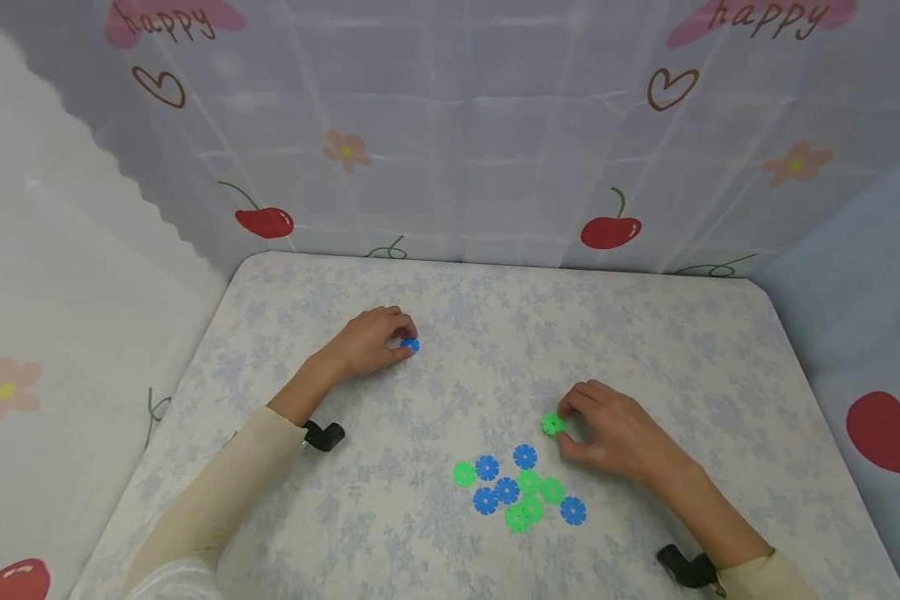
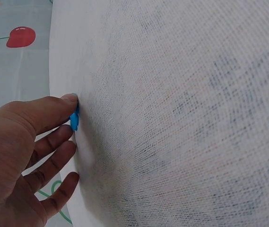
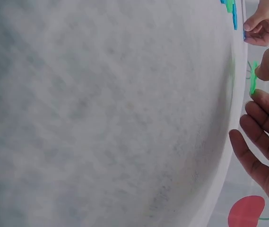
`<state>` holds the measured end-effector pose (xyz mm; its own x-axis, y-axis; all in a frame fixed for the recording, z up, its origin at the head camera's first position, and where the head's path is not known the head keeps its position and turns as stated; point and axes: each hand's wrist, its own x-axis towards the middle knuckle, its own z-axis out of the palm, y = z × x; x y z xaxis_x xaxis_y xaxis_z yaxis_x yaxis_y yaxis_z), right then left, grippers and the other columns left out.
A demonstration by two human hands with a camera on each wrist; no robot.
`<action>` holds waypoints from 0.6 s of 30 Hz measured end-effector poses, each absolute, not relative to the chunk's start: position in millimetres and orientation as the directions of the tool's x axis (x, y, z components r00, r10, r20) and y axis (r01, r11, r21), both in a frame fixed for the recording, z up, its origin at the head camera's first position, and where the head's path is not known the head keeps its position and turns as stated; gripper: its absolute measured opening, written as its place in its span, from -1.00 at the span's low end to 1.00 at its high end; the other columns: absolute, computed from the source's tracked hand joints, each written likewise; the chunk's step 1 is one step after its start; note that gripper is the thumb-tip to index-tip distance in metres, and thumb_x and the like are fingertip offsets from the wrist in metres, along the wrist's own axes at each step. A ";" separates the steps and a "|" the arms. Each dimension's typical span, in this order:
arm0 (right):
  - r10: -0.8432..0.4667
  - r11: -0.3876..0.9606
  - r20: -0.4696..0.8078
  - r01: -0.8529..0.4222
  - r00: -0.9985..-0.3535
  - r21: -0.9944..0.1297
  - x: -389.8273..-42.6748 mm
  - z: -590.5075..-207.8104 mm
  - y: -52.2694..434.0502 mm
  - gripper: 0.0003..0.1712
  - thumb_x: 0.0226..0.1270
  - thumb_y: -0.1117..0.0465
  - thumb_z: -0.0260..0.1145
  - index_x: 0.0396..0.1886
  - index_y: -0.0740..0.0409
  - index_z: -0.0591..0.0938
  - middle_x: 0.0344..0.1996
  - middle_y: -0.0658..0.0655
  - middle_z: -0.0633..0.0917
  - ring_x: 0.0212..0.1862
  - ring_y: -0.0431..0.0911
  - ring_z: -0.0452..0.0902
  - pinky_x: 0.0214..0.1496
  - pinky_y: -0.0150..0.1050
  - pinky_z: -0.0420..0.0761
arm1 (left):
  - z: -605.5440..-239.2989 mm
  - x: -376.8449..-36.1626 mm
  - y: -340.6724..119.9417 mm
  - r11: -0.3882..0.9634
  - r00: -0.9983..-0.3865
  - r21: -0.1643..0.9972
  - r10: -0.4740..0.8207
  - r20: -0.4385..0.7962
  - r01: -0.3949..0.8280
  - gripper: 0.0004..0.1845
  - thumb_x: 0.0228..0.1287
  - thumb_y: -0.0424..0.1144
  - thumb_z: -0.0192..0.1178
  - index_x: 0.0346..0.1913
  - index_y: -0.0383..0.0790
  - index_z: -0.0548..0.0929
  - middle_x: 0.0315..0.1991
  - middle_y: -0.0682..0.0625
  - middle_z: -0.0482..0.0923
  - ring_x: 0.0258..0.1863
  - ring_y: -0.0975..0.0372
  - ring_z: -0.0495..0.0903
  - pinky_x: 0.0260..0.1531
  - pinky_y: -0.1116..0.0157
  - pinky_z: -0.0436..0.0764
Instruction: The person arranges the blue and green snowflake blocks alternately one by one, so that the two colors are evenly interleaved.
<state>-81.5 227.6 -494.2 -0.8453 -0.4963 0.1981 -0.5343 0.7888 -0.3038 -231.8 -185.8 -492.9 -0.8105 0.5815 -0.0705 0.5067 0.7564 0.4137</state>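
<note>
Floral table [image 1: 645, 333], hands (both pinching) on discs.

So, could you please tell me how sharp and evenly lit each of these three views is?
Head view: even, soft light, faint shadows, wide-angle bending at the edges; the left hand and right hand are sharp. Left wrist view: the tablecloth weave is crisp and fills the frame, tilted. Right wrist view: the cloth is blurred, and the green disc is seen edge-on and soft.
</note>
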 end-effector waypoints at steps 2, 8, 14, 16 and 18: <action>-0.505 0.780 0.200 -0.543 -0.840 -0.311 -84.6 -494.5 226.8 -0.74 0.18 0.00 0.61 -0.21 -0.11 0.72 -0.22 -0.15 0.71 -0.12 -0.26 0.60 -0.08 -0.15 0.71 | -491.6 -231.3 -185.3 0.757 -0.811 0.415 0.580 -0.073 0.504 -0.79 0.45 -0.07 0.44 0.02 0.00 0.74 0.00 0.07 0.66 0.04 0.13 0.65 0.21 0.03 0.64; -0.528 0.757 0.198 -0.563 -0.826 -0.332 -91.7 -493.6 223.3 -0.74 0.23 -0.01 0.59 -0.17 -0.13 0.71 -0.19 -0.16 0.71 -0.11 -0.28 0.59 -0.05 -0.15 0.71 | -490.0 -231.1 -184.9 0.760 -0.813 0.414 0.577 -0.075 0.501 -0.79 0.46 -0.07 0.44 0.03 -0.01 0.74 0.00 0.05 0.66 0.04 0.14 0.65 0.19 0.04 0.64; -0.555 0.732 0.211 -0.593 -0.805 -0.335 -99.6 -494.2 216.4 -0.72 0.22 0.00 0.60 -0.16 -0.12 0.71 -0.18 -0.14 0.71 -0.11 -0.28 0.57 -0.04 -0.17 0.71 | -489.4 -230.5 -185.3 0.753 -0.811 0.425 0.580 -0.070 0.502 -0.79 0.45 -0.09 0.44 0.04 -0.03 0.75 -0.01 0.04 0.66 0.04 0.14 0.66 0.18 0.03 0.64; -0.561 0.725 0.221 -0.602 -0.798 -0.334 -102.4 -494.5 214.0 -0.72 0.21 0.01 0.60 -0.16 -0.11 0.71 -0.19 -0.14 0.71 -0.11 -0.29 0.56 -0.04 -0.18 0.71 | -489.6 -230.1 -185.6 0.750 -0.810 0.431 0.582 -0.068 0.502 -0.79 0.45 -0.09 0.44 0.04 -0.03 0.75 0.00 0.04 0.66 0.05 0.13 0.66 0.19 0.03 0.64; -0.569 0.715 0.229 -0.613 -0.789 -0.335 -105.2 -494.7 211.7 -0.72 0.21 0.02 0.60 -0.16 -0.10 0.71 -0.19 -0.13 0.71 -0.12 -0.29 0.56 -0.04 -0.19 0.71 | -490.3 -230.0 -186.1 0.747 -0.810 0.433 0.583 -0.066 0.503 -0.79 0.45 -0.09 0.44 0.03 -0.03 0.75 0.00 0.05 0.66 0.06 0.13 0.66 0.20 0.02 0.63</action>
